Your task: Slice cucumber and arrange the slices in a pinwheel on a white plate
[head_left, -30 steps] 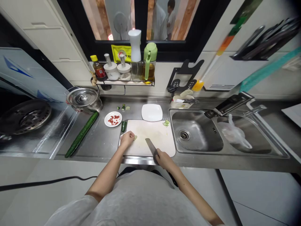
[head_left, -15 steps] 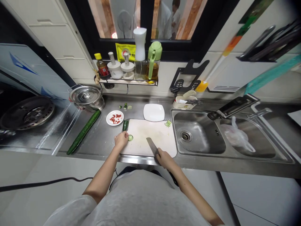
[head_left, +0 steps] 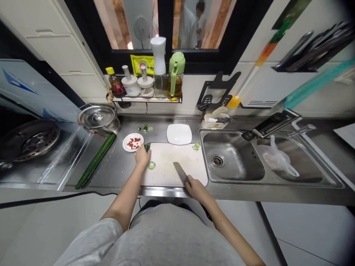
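Note:
My left hand (head_left: 142,156) is at the left edge of the white cutting board (head_left: 166,175), its fingers closed around a short dark-green piece of cucumber (head_left: 147,147) that they partly cover. Just right of that hand a round cucumber slice (head_left: 151,165) lies flat on the board. My right hand (head_left: 196,188) grips a kitchen knife (head_left: 181,172), its blade low over the board and pointing up-left. A few thin cucumber slices (head_left: 196,146) rest at the board's top right corner.
A whole cucumber (head_left: 95,161) lies left, by a lidded steel pot (head_left: 99,118). Behind the board are a small plate (head_left: 125,147) with red pieces, cucumber ends (head_left: 145,128) and a white plate (head_left: 179,134). A sink (head_left: 235,162) adjoins on the right.
My left hand has moved away from the round slice, up to the short cucumber piece. My right hand and the knife stay almost still; the view has shifted slightly.

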Action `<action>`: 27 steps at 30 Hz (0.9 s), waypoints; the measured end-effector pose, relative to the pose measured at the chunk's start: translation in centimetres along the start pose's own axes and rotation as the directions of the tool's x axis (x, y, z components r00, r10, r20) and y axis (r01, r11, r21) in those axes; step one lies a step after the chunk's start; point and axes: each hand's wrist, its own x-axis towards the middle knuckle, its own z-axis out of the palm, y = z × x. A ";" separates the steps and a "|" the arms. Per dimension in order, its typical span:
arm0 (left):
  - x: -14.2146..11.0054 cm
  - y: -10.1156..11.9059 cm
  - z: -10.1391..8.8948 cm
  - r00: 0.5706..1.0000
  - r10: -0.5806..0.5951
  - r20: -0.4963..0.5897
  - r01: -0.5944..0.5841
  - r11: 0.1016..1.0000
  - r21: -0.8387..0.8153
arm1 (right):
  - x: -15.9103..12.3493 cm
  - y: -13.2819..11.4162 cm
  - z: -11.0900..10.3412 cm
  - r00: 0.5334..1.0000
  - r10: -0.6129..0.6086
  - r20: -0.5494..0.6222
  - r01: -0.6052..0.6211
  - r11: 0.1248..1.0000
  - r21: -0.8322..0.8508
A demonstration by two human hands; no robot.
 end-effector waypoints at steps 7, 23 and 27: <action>-0.7 0.7 -1.0 0.991 0.134 -0.029 -0.136 0.987 -0.082 | 0.0 1.2 0.4 0.999 0.013 -0.029 -0.012 0.999 0.031; -10.4 3.0 4.5 0.821 0.565 0.080 -0.528 0.805 -0.270 | 0.1 -0.8 -1.0 0.996 0.016 -0.084 -0.024 0.996 -0.091; -10.4 2.3 6.0 0.752 0.636 -0.171 -0.651 0.680 -0.338 | 0.0 -1.2 -1.0 0.995 -0.047 -0.084 0.034 0.988 -0.149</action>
